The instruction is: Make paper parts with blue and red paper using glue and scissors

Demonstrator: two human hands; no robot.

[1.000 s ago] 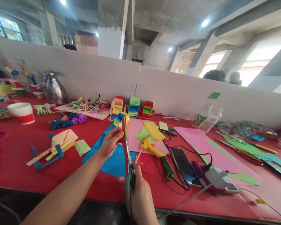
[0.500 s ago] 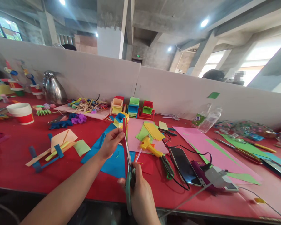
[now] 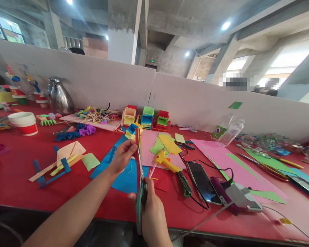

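Between the thumb and fingers of my left hand [image 3: 123,156] is a narrow red paper strip [image 3: 137,135], held upright over the blue paper sheet [image 3: 123,183]. My right hand [image 3: 154,209] is closed round the green handles of a pair of scissors [image 3: 139,206]. The blades point away from me and lie along the strip, just beside my left fingers; whether they are fully closed is hard to see. A yellow glue gun [image 3: 167,161] lies right of the blades, on pink paper [image 3: 148,137]. Small folded paper boxes [image 3: 134,130] stand beyond my left hand.
A phone [image 3: 202,181], cables and a purple power strip [image 3: 226,193] lie to the right. Paper strips [image 3: 59,176] lie on the left, near a white-and-red cup [image 3: 24,123]. A steel jug [image 3: 59,96] and a white partition [image 3: 98,80] stand behind. Plastic bottles [image 3: 230,132] stand back right.
My right hand and the scissors have shifted slightly left and the handles look closer together. My left hand stays on the red strip in nearly the same place.
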